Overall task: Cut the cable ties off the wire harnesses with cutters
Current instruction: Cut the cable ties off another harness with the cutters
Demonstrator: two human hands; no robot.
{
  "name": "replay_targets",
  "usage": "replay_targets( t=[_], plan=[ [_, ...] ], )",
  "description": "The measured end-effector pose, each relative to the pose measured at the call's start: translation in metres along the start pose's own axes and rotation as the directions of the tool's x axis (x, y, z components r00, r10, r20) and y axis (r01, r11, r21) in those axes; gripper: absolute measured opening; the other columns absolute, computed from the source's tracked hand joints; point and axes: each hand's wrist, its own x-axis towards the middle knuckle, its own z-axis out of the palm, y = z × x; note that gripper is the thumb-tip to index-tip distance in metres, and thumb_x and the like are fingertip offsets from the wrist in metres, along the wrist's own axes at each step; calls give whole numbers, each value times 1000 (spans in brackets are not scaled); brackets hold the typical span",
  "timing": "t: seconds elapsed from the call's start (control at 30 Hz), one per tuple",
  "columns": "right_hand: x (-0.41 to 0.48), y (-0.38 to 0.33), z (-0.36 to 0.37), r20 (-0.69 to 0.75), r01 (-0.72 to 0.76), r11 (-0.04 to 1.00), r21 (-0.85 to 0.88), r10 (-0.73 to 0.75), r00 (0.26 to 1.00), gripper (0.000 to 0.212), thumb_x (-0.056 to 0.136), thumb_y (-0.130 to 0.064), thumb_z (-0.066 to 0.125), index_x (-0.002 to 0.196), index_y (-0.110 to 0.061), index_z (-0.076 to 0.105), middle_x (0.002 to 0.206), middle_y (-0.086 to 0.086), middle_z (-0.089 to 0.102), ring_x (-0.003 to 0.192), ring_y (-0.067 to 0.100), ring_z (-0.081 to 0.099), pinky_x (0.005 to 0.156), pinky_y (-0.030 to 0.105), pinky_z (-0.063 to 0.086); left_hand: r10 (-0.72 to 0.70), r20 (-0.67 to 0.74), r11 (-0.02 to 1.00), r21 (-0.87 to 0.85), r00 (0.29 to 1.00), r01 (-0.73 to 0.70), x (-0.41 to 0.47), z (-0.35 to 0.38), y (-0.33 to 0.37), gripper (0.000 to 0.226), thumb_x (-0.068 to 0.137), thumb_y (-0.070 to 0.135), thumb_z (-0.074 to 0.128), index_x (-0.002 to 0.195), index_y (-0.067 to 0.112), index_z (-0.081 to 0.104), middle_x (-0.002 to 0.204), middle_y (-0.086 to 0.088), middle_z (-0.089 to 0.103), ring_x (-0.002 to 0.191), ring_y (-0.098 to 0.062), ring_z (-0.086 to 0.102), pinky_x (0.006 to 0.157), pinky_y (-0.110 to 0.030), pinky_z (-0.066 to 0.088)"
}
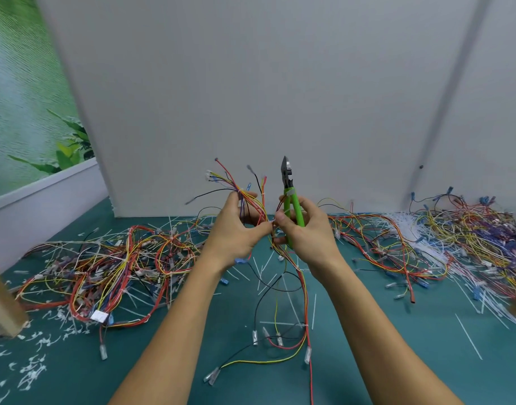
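Teal mat (368, 346) on the bench, grey-white panel (280, 83) standing behind it, leafy green poster (23, 97) far left, one wooden post (2, 299) at the left edge.

Counts:
- 2 hands, both bare and both busy.
- 1 cutters (290, 194), green handles.
- 1 harness (251, 197) lifted off the mat.
- 2 heaps of harnesses lying on the mat: left heap (110, 267) out beyond the left forearm, right heap (470, 229) well out past the right hand.
- Cut ties (468, 336): too many to count. Long white strips lie under and between the forearms, and short snippets (31, 372) sit near the post.

Left hand (232, 229): fingers curled round the harness. Wire ends fan up and out above the fist, and the thumb and forefinger reach toward the other hand.

Right hand (303, 232): wrapped round the cutters' handles, with the head sticking straight up above the knuckles, clear of the wires. Its thumb and a fingertip also sit against the harness, right where the left fingertips meet them.

The rest of the harness hangs down between the two wrists, and its terminals trail on the mat between the forearms. Can't tell whether a tie is still on the held section, because fingers and blur hide it.
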Motion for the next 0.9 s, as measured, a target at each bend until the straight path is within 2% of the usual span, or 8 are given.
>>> replay_targets(
  t=[0.1,0.2,0.27,0.43,0.67,0.73,0.8,0.9],
  plan=[
    [-1,0,1,23,0,1000,22,0,1000,22,100,-9,65,122,-12,62,91,0,75,83,12,73,61,29,61,39,-11,997,-60,999,-40,0,3,0,51,70,34,78,111,30,49,92,7,76,90,-11,73,84,-28,55],
    [0,0,1,5,12,1000,-6,-12,1000,22,100,-10,66,121,-16,64,89,1,72,80,14,71,60,27,58,79,-56,992,-95,995,-84,1,5,0,42,71,25,79,102,33,51,90,2,76,84,-16,74,77,-30,57],
    [1,1,1,-8,5,1000,-5,-5,1000,23,100,-9,66,122,-15,65,84,-3,69,78,13,70,60,27,58,95,-68,991,-85,993,-101,1,6,1,40,71,26,79,98,32,51,89,1,76,82,-19,75,76,-37,60],
    [0,2,5,-15,2,1000,13,-1,1000,23,100,-4,63,123,-8,63,87,4,69,77,18,72,62,31,62,96,-106,993,-56,990,-102,-2,10,4,38,70,28,78,93,35,49,84,2,75,74,-20,74,71,-45,63],
    [1,1,4,-23,28,999,17,-27,999,23,98,-2,65,120,-10,65,81,-1,69,75,16,73,60,27,59,68,-135,997,-34,989,-73,-1,11,3,39,69,35,78,93,32,48,84,3,74,74,-18,73,70,-42,62],
    [3,0,1,-29,25,999,26,-25,999,22,97,-2,66,116,-13,67,76,-6,68,73,15,71,60,28,59,100,-136,994,-20,986,-104,-2,11,5,39,69,34,76,94,30,47,84,7,73,76,-14,72,69,-31,60],
    [4,-3,-2,-40,14,999,51,-12,999,20,96,-1,69,114,-10,67,75,-5,67,70,13,69,59,28,59,118,-119,990,-59,986,-126,-3,12,9,37,71,28,75,95,28,47,85,9,73,77,-8,71,68,-18,54],
    [5,-6,-7,-65,-1,997,77,6,998,22,93,-1,72,114,-5,67,81,2,68,68,14,70,57,31,61,61,-58,977,-200,996,-71,-3,14,11,35,81,5,73,96,21,47,81,6,71,74,-8,68,70,-20,53]
  ],
)
